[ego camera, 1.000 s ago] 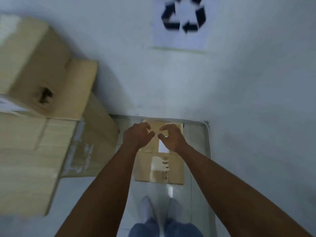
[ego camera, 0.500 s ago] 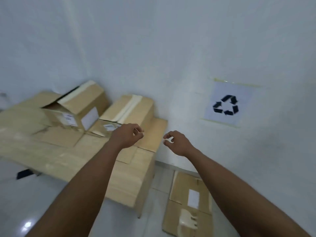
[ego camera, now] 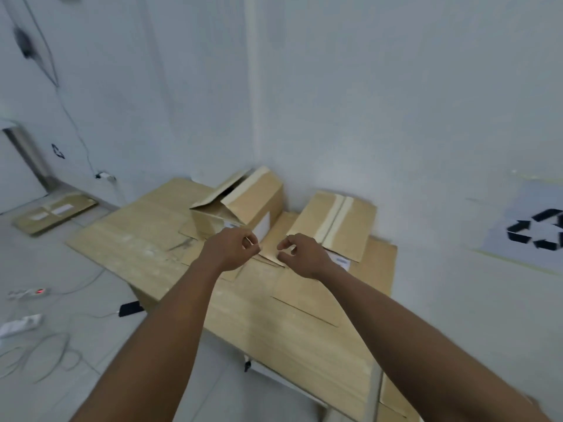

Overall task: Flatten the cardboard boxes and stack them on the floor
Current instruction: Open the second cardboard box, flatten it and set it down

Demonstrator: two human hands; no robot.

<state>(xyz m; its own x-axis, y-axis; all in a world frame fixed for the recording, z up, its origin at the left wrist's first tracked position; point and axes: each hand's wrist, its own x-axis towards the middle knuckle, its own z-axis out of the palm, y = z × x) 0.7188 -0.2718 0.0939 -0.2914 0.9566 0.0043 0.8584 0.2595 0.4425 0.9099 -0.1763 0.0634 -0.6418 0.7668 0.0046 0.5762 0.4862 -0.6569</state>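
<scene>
Since the left hand [ego camera: 231, 252] and right hand [ego camera: 304, 258] hover empty, apart and loosely curled just in front of the taped box [ego camera: 335, 223], with the open box [ego camera: 253, 202] just left of it, I'd guess these are light, stiffish cardboard, best grabbed by the side edges or loose flaps.

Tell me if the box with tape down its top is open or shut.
Shut: the taped box has both top flaps lying flat, meeting under the tape strip.

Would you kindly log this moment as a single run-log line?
left hand: loosely curled, empty | right hand: loosely curled, empty | hovering near open box, taped box | both boxes unflattened
</scene>
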